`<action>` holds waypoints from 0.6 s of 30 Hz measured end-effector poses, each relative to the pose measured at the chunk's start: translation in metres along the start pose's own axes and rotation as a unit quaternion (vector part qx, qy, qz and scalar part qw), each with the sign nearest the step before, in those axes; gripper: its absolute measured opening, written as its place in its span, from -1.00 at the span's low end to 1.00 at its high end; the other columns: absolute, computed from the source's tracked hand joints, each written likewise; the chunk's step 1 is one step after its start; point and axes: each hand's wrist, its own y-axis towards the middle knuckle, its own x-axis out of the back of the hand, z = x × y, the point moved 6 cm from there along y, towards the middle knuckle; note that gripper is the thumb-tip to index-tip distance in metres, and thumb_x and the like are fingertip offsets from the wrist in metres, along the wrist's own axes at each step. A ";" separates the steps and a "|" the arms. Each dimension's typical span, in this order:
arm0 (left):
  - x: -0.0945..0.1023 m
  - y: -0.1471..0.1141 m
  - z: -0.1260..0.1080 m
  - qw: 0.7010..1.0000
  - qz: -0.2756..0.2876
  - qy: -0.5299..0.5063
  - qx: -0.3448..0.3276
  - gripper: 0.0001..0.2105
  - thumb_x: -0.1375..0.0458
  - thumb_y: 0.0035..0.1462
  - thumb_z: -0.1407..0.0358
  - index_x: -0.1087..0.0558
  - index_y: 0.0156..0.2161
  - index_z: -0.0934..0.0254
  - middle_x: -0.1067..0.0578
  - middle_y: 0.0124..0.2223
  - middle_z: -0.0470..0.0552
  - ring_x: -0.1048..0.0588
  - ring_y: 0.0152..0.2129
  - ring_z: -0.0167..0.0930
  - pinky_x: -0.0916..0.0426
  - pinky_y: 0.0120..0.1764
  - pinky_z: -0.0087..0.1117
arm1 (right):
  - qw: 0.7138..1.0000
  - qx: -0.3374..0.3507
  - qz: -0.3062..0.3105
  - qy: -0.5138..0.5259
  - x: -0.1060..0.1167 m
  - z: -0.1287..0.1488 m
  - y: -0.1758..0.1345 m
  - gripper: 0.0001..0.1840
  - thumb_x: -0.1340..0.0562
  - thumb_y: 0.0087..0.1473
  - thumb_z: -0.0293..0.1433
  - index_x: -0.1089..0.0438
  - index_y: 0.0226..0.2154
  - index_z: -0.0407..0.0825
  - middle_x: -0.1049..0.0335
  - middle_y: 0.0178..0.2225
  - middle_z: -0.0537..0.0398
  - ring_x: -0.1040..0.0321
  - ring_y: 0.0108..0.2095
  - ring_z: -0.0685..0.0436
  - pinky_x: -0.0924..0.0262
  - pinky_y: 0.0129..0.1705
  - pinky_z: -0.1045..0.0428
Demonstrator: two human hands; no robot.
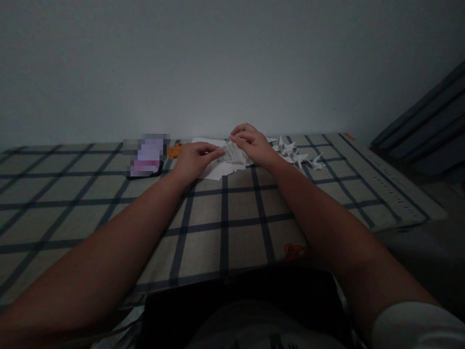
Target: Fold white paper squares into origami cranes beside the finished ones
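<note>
Both forearms (141,220) reach across the checked tablecloth (207,208), past an orange shape (295,250) at its near edge, and meet at the grip. There the left hand (199,159) pinches the left side of a small piece of paper (235,153) between thumb and fingers, while the right hand (254,144) bends its fingertips over the far corner and appears to hold it too. The step in hand looks like folding or creasing; the next move probably calls for a steady left pinch, with the right fingertips aligning an edge and pressing it down. White sheets (214,171) lie under the grip. Right of it sit several paper cranes (300,159); left of it, well apart, a smartphone (147,152). Beyond the grip rises a pale grey wall (232,63), with a dark curtain (428,116) far to the right.
</note>
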 end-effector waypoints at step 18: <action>-0.002 0.001 -0.005 0.994 0.025 0.075 -0.075 -0.78 -0.37 0.03 0.08 -0.69 -0.30 0.16 -0.66 -0.30 0.00 -0.53 -0.38 -0.36 -0.35 -0.24 -0.36 | 0.991 0.043 0.103 -0.076 -0.003 0.011 0.000 -0.90 -0.38 -0.04 -0.43 -0.56 -0.36 0.01 -0.36 -0.04 -0.01 -0.26 0.04 -0.23 -0.11 0.20 -0.20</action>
